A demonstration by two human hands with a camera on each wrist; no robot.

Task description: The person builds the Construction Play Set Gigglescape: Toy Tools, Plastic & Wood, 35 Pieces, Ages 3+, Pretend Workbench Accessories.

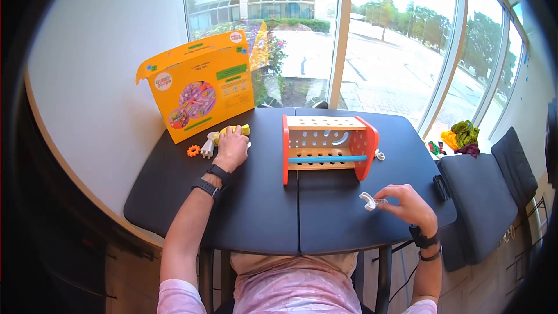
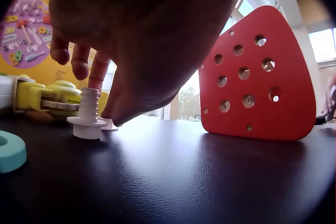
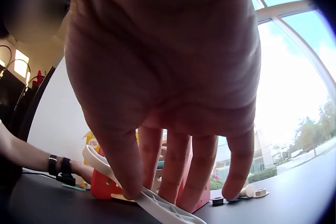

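Pinching a white toy wrench (image 1: 368,201) between thumb and fingers, the right hand (image 1: 410,203) hangs over the near right part of the black table (image 1: 256,215). In the head view the wrench's curved end points left, away from the palm, and its handle runs back into the grip.

Over on the far left part of the table, the left hand (image 1: 231,150) reaches down with fingers lowered among loose toy parts. A white screw (image 2: 89,111) stands upright there, thread up and wide collar near the tabletop, just beside the thumb; I cannot tell whether they touch. Another small white piece (image 2: 110,125) shows at the thumb tip, partly behind the screw, and whether the fingers hold it cannot be told.

What seems to matter most is the screw's vertical axis and its place: close to the left hand, well apart from the right, with the toy workbench (image 1: 314,142) beyond and between the two. A yellow piece (image 2: 63,92) lies just beyond the screw. Near the left hand are also a whitish piece (image 1: 207,146) and an orange gear (image 1: 193,150), in front of the box (image 1: 197,87).
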